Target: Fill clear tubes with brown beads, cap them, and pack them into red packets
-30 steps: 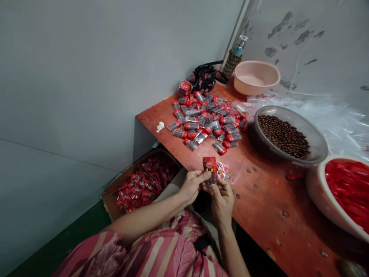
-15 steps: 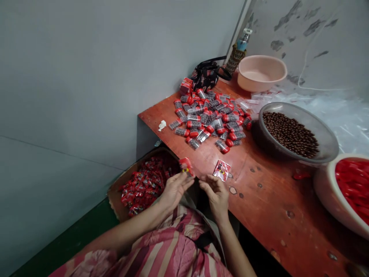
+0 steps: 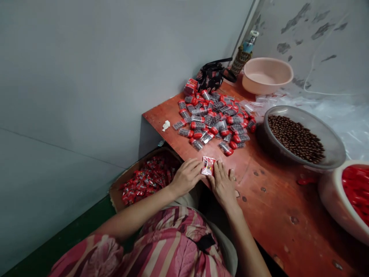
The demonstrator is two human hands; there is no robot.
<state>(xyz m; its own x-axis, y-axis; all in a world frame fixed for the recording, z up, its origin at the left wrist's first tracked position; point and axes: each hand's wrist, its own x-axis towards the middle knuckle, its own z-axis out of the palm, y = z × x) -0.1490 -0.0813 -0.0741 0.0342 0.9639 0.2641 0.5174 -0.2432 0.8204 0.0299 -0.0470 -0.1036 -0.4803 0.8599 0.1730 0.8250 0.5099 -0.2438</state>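
"Red, glossy film on that packet (image 3: pixel 208 166) looks slippery. What could go wrong there?"

"It could slide off. It lies close to the near edge of the worktop (image 3: pixel 271 219), so one uneven push from my right hand (image 3: pixel 224 186) might send it over the side, perhaps towards the carton (image 3: pixel 115 194) of red packets (image 3: pixel 147 177) below."

"And if you press hard?"

"Too much weight from my fingers might crease the film or strain a seal, I'd judge."

"Where is it against your hands?"

"Between them. My right hand is spread nearly flat along the packet's right side, closed around nothing. My left hand (image 3: pixel 186 179) is loosely curved, fingertips at the left side; I can't tell whether they pinch that edge, since the thumb barely shows."

"What about those capped tubes (image 3: pixel 213 119)?"

"They're piled beyond the packet, apart from my fingers. A careless forward shove could knock the nearest ones about."
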